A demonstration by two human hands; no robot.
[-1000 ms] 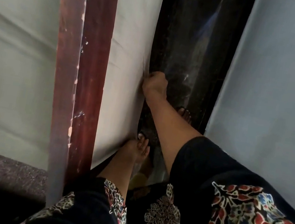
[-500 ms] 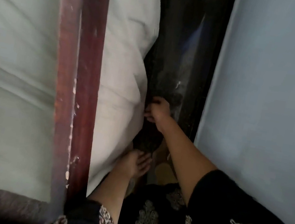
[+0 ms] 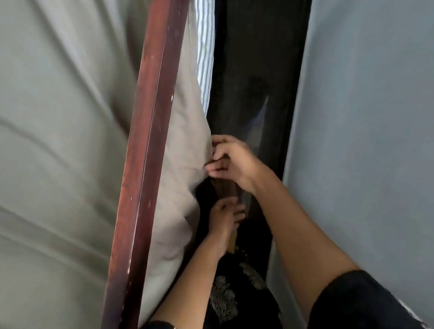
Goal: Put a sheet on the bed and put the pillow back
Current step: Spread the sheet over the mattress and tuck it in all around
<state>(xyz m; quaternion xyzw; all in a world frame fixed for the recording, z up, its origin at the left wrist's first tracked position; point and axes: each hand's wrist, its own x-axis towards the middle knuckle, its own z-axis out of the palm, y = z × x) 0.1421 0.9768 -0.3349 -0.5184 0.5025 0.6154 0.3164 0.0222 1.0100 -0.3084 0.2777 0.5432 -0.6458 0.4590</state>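
Head view | right hand (image 3: 229,160) pinches sheet (image 3: 41,133) right of rail (image 3: 145,151) | left hand (image 3: 225,218) there too, can't tell its grip tbh

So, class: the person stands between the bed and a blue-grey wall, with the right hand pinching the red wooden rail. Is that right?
Not quite. The right hand pinches the sheet, not the rail; its fingers gather the fabric just beside the rail. The rest holds, the blue-grey wall included. The head view shows it.

Head view — close, seemingly steeply down along sheet (image 3: 41,133).
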